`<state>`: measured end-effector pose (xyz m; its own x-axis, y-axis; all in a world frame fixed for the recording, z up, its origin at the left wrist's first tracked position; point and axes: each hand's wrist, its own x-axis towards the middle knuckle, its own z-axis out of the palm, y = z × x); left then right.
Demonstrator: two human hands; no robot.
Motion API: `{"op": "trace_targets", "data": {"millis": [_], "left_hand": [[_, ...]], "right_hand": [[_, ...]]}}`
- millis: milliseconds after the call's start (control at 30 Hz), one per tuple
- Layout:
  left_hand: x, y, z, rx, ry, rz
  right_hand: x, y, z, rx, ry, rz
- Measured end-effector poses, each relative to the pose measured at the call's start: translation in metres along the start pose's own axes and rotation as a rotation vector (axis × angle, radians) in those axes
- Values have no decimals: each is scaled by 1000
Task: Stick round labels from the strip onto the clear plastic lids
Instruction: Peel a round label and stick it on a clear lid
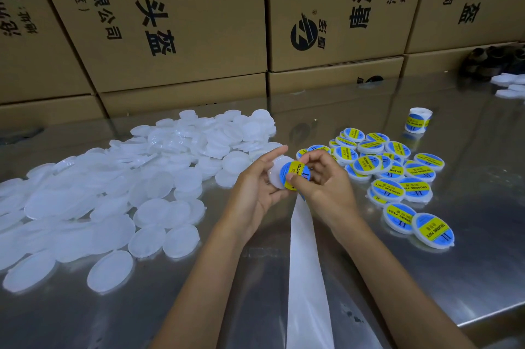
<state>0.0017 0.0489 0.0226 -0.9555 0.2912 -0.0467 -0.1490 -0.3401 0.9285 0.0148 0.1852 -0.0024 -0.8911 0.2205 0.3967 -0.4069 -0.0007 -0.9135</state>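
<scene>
A white backing strip runs from the bottom edge up between the two forearms to the underside of the right hand, over a reflective metal table. Left hand: fingers curled behind a clear lid, thumb on its near edge, forefinger extended along its far rim. Right hand: thumb and curled fingers pinch a round blue-and-yellow label, which lies against the lid's face; whether it is fully adhered cannot be told, since the fingers cover its right part. How the strip is held under the right hand is hidden.

Right of the right hand lies a group of labelled lids, several overlapping. Left of the left hand spreads a large heap of unlabelled clear lids, reaching the near left edge. Beyond the labelled group stands a label roll, well apart from both hands. Further right, at the far edge, are a few white lids and blurred dark objects, possibly fittings. Printed cardboard boxes are stacked behind the table
</scene>
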Motion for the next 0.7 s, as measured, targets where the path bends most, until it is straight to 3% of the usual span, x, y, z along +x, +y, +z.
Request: {"op": "trace_targets", "data": {"millis": [700], "left_hand": [[-9, 5, 12, 110, -13, -7]], "right_hand": [[-5, -4, 6, -57, 7, -37]]}}
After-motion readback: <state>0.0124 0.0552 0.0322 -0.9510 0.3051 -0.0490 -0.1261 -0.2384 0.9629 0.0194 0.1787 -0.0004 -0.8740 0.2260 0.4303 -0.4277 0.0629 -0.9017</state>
